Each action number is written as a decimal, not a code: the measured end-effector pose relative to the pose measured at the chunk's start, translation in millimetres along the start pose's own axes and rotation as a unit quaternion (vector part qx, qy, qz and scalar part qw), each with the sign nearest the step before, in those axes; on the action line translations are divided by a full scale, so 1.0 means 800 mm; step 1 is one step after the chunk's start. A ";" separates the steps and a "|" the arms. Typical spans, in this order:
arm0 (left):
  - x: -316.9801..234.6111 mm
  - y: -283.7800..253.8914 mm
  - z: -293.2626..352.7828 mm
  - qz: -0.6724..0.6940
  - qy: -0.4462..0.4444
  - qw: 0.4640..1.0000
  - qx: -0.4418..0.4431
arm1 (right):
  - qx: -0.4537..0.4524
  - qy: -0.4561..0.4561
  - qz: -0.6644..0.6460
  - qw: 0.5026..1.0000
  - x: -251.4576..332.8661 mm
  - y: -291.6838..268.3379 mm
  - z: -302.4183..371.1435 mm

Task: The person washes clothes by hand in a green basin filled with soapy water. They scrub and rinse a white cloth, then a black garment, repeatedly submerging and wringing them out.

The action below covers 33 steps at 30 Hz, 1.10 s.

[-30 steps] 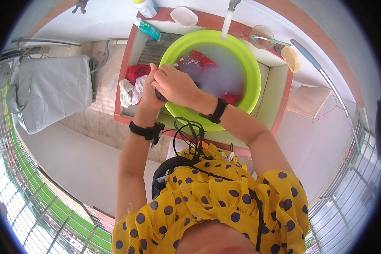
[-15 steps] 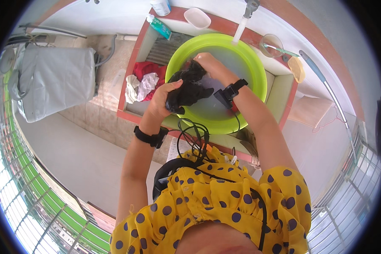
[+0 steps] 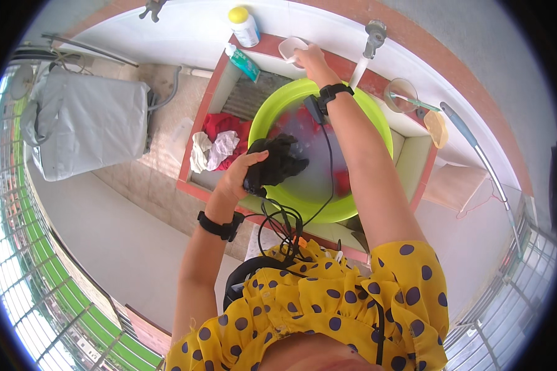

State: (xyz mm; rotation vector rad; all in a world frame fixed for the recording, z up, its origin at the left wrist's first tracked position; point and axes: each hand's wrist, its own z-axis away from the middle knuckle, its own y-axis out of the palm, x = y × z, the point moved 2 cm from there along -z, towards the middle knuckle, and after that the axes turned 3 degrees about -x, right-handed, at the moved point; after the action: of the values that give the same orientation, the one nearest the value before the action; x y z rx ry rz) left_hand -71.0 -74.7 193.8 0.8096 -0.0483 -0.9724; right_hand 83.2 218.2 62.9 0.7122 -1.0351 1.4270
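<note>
Right hand [image 3: 312,62] has moved, gripping white dish [image 3: 288,48]; basin [image 3: 278,94] holds cloudy water [image 3: 315,167].

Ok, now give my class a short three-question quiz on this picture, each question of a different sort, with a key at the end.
1. Multiple choice: what is the left hand holding?
A) a teal squeeze tube
B) a crumpled black cloth
C) a grey metal tap

2. True or false: the right hand is at the shallow white dish, beyond the round lime-green plastic basin.

3. Short answer: what colour is the cap on the white cylindrical bottle?

Key:
1. B
2. True
3. Yellow
</note>
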 end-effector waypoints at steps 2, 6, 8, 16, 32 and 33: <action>-0.004 0.007 0.003 -0.003 0.003 1.000 -0.008 | -0.028 -0.070 0.087 0.993 0.002 -0.003 0.012; -0.013 0.009 0.005 -0.021 0.016 1.000 0.011 | 0.150 -0.158 0.093 0.971 -0.010 -0.013 0.108; -0.015 0.018 -0.004 -0.008 0.012 0.997 0.071 | 0.277 -0.019 0.115 0.954 -0.042 -0.021 0.153; -0.013 0.024 -0.037 0.001 0.036 0.990 0.135 | 0.283 0.093 -0.123 0.947 -0.045 -0.079 0.256; 0.034 -0.012 -0.142 0.120 -0.013 0.964 0.239 | 0.043 -0.397 0.198 0.895 -0.003 -0.050 0.328; 0.025 -0.013 -0.145 0.109 -0.018 0.922 0.371 | 0.032 -0.385 0.197 0.901 -0.010 -0.049 0.329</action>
State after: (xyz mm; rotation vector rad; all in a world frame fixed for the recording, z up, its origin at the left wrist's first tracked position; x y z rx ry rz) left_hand -23.0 -24.5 98.5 1.4461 -0.5557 -0.7486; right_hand 85.2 -23.4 174.4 1.2172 -1.8315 1.5522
